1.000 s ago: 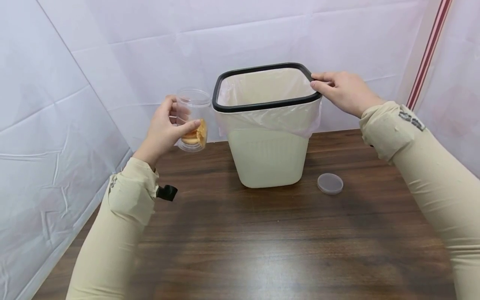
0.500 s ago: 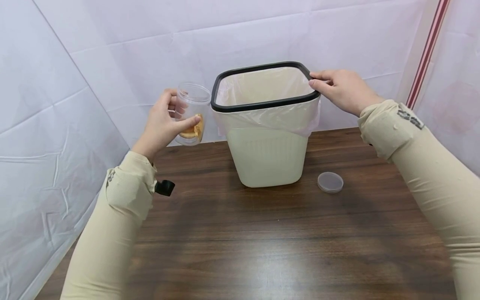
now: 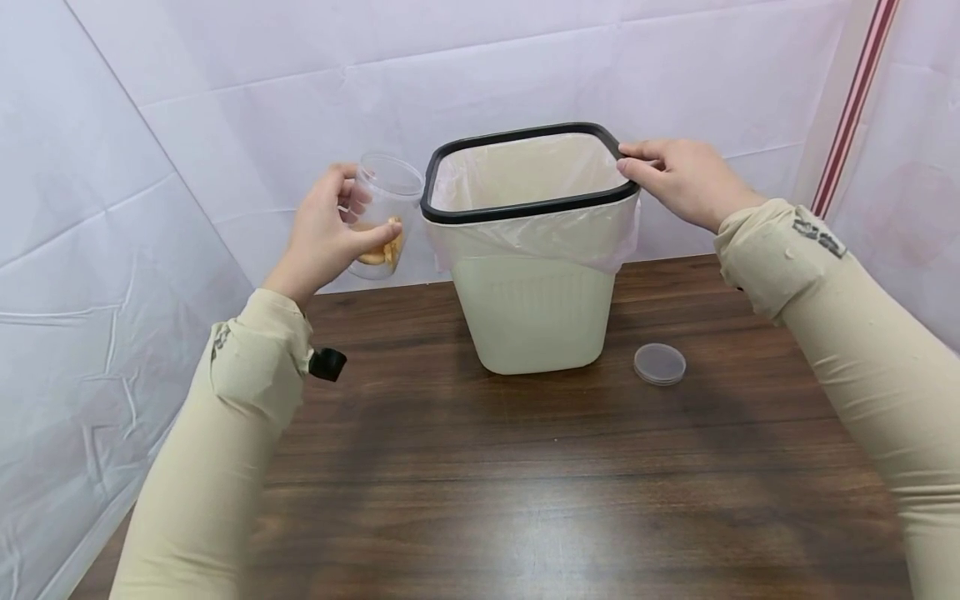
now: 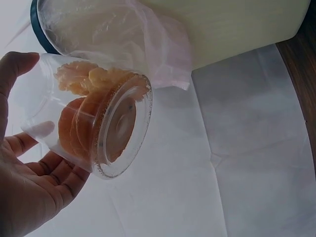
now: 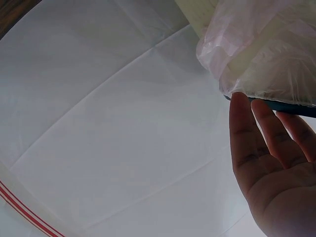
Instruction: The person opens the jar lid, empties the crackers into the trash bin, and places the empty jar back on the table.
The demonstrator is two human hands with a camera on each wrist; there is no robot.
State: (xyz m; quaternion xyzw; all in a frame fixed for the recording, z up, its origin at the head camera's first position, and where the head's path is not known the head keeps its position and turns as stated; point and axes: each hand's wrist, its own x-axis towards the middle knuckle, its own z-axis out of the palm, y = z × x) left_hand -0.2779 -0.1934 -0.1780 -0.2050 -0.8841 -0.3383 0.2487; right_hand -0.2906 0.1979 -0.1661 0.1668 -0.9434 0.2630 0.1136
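My left hand (image 3: pixel 322 229) grips a clear plastic jar (image 3: pixel 401 200), fingers behind it and thumb across its near side. The jar is lidless and tilted, its mouth close to the left side of the bin's rim. Inside, round orange-brown slices (image 4: pixel 81 126) and a lumpy pale-orange piece (image 4: pixel 79 76) lie toward the bottom. A pale green trash can (image 3: pixel 532 317) stands upright, with a black rim (image 3: pixel 525 210) and a thin pinkish liner (image 3: pixel 622 246). My right hand (image 3: pixel 686 183) holds the rim's right corner between fingertips and thumb.
A round clear lid (image 3: pixel 660 364) lies on the dark wooden table (image 3: pixel 525 475), right of the trash can. White sheeting (image 3: pixel 510 67) hangs behind and to the left. A black strap end (image 3: pixel 327 364) sticks out by my left cuff.
My left hand has raised the jar and tipped its mouth further toward the trash can. The right hand has stayed at the rim.
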